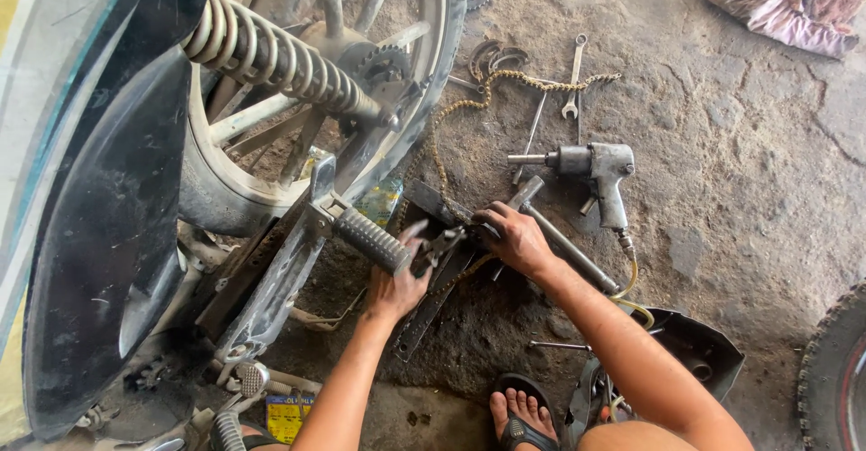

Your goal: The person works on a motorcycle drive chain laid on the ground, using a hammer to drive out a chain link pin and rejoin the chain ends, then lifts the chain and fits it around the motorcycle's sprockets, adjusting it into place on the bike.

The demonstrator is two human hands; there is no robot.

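Currently, head view only: both hands work low at the middle of the frame, on the oily ground beside a motorcycle rear wheel (pixel 271 108) that fills the 10 to 12 o'clock sector. Left hand (pixel 397 289) sits just at 4 o'clock of the ribbed footpeg (pixel 372 240); its fingers curl around a small dark metal part (pixel 439 245), though blur hides the exact grip. Right hand (pixel 516 239) lies at 3 o'clock of the left, fingers closed down over the same cluster of parts, where a flat dark metal bar (pixel 433 302) runs off toward 7 o'clock. Drive chain (pixel 469 99) is off the sprocket; it trails from under the hands up toward 12 o'clock and bends to 2 o'clock near a combination wrench (pixel 572 77). Hammer (pixel 564 243) lies touching the right wrist side, handle pointing to 4 o'clock. Pneumatic impact wrench (pixel 600 176) rests at 2 o'clock of the right hand, untouched, hose leading to 5 o'clock. Coil shock spring (pixel 280 59) crosses the wheel. Sandalled foot (pixel 521 415) at 6 o'clock. Judgement: step in hand appears to be fitting or freeing a chain piece against the bar, both hands steadying it. Next move likely calls for holding the part firm with the left while the right takes a tool; hammer is nearest.
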